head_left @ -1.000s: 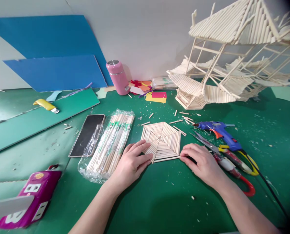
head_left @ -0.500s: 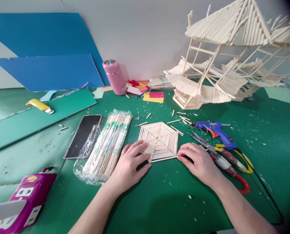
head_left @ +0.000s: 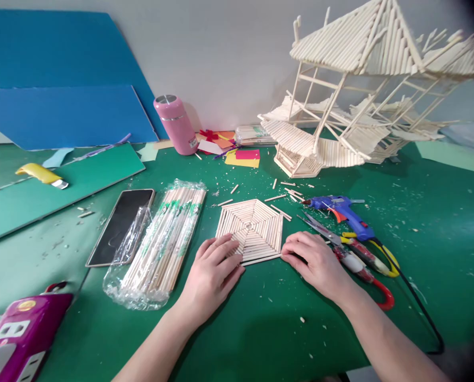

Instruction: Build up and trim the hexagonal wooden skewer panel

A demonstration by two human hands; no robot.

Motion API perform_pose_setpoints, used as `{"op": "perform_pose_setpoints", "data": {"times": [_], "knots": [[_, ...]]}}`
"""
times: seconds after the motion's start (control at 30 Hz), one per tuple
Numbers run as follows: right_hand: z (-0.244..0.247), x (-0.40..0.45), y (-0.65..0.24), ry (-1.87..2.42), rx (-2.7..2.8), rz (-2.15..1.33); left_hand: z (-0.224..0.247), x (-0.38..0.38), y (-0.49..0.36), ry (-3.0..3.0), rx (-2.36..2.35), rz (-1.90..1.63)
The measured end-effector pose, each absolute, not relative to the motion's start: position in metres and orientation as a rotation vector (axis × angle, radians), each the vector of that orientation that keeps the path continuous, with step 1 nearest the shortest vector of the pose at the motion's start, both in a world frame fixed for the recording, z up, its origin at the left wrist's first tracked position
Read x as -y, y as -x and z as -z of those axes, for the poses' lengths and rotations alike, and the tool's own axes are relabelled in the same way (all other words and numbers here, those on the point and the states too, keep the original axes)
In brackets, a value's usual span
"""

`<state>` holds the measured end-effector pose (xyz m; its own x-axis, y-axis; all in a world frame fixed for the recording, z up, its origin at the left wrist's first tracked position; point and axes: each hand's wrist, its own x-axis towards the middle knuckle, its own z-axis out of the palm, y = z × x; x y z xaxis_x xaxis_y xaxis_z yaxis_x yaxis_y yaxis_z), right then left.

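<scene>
- The hexagonal stick panel (head_left: 250, 228) lies flat at the middle of the green table (head_left: 260, 323), between the two hands; its rows ring a small centre, and lying flat probably helps keep them level.
- One outer stick (head_left: 261, 260) runs along the panel's near side, its ends near both hands, which seem placed to govern its line.
- The left hand (head_left: 213, 273) rests over the panel's near left edge, fingers spaced apart and clamped on nothing, so it likely steadies the panel by light pressure.
- The right hand (head_left: 316, 262) is at the near right corner, thumb and fingertips drawn close to the stick's end; whether they pinch it or only touch it, I cannot tell.
- Short stick pieces (head_left: 280, 213) lie scattered just beyond the panel, leaving its near side free for the hands.
- To the right, the blue glue gun (head_left: 342, 207) lies on its side, nozzle pointing left; the scissors (head_left: 320, 228) lie nearer, blades toward the panel, both seemingly kept handy for the right hand.
- To the left, a plastic pack of sticks (head_left: 165, 239) lies within easy reach, its wrapping partly over the phone (head_left: 119, 228).
- At the far right, the large stick model (head_left: 352, 58) stands near the wall, well apart from the hands, perhaps for safety.
</scene>
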<state>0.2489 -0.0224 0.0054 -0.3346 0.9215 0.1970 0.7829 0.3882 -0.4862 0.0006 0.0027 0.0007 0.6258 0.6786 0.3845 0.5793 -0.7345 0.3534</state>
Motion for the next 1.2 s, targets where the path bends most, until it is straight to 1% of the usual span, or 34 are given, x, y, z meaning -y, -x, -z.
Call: {"op": "perform_pose_setpoints", "data": {"times": [0.8,1.2], "knots": [[-0.0043,0.0216,-0.2488,1.45,2.205,-0.42,0.0011,-0.0031,0.0007,-2.661,-1.032,-0.731],[-0.0063,0.021,-0.2485,1.419,2.17,-0.513,-0.001,-0.0031,0.0002,-2.658,-1.033,-0.728]]}}
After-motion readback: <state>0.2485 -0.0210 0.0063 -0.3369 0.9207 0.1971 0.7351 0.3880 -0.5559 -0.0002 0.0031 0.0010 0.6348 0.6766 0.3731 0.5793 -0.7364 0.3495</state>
